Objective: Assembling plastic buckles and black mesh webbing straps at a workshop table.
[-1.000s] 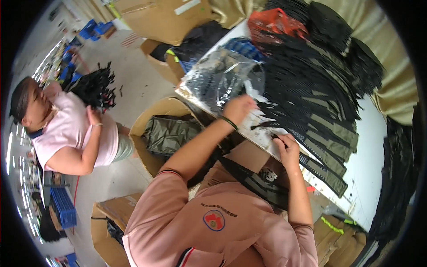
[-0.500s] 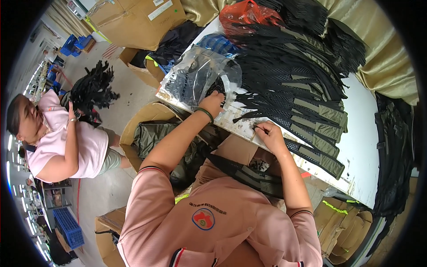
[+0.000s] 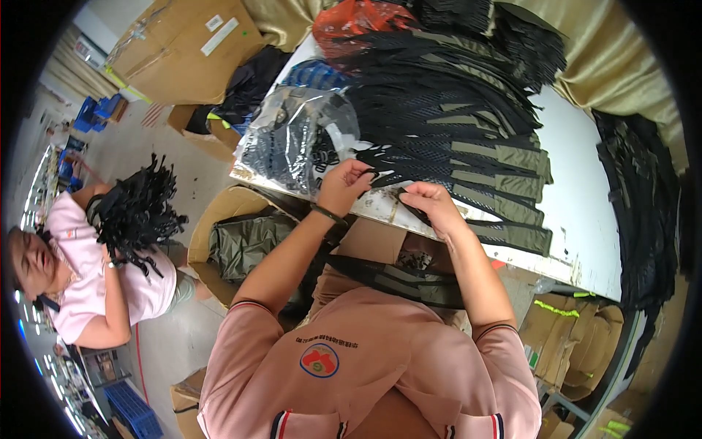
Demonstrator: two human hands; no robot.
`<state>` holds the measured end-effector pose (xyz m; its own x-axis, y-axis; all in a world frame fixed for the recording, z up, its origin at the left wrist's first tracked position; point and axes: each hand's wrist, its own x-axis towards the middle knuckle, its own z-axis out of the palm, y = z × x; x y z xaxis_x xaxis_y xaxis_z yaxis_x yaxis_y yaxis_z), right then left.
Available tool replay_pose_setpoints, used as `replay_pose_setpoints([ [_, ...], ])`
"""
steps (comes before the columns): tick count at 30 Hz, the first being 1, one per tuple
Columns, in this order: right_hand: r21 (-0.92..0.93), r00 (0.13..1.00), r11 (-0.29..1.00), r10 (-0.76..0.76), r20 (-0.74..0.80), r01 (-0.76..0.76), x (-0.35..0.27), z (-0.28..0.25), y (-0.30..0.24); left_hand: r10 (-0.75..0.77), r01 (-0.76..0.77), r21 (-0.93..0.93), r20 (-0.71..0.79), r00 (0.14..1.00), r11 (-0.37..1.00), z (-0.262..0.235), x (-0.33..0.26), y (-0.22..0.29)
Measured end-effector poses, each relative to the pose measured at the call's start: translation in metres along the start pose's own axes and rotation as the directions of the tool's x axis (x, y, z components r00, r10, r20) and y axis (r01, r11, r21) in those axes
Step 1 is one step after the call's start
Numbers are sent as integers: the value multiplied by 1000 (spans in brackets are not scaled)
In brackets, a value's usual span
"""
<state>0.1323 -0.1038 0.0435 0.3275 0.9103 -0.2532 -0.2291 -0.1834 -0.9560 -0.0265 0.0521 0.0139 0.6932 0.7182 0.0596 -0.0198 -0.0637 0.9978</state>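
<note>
At the table's near edge, my left hand [image 3: 341, 189] pinches a small black piece whose kind I cannot make out. Close on its right, my right hand [image 3: 434, 208] has thumb and fingertips closed on the narrow dark end of a black mesh strap. Several straps [image 3: 479, 172] with black mesh, tapered ends and olive-green fabric sections lie overlapping beyond my hands. A clear plastic bag [image 3: 281, 135] holding small black parts rests to the left of them. Another dark strap [image 3: 395, 279] lies across my lap.
A red plastic bag [image 3: 358, 25] and piled black straps are at the back of the white table [image 3: 574, 212]. An open carton [image 3: 201, 238] with olive fabric stands left below the edge. Farther left, a person [image 3: 121, 285] carries a black strap bundle [image 3: 139, 216]. Cartons [image 3: 563, 336] sit lower right.
My left hand has come away from the plastic bag toward my right hand, with a small black piece in its fingers. The view has shifted, and the person at left has turned with the bundle.
</note>
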Motion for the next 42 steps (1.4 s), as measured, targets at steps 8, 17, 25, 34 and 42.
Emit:
replay_pose_setpoints([
  [8,379,989,915,107,106,-139,-16,-4,-11,86,-44,-241,165,983,969,55,-20,17],
  [17,345,997,935,-60,-56,76,-22,5,-8,482,-481,203,49,875,853,66,-27,21],
  [25,473,996,877,-94,3,81,-22,5,-8,570,-556,268,29,821,787,66,-29,40],
  [34,340,970,909,-233,-65,241,-27,6,-27,544,-544,262,80,835,797,60,-28,33],
  [42,-557,800,637,-594,85,532,-29,2,-22,-166,443,-654,442,882,613,56,-23,23],
])
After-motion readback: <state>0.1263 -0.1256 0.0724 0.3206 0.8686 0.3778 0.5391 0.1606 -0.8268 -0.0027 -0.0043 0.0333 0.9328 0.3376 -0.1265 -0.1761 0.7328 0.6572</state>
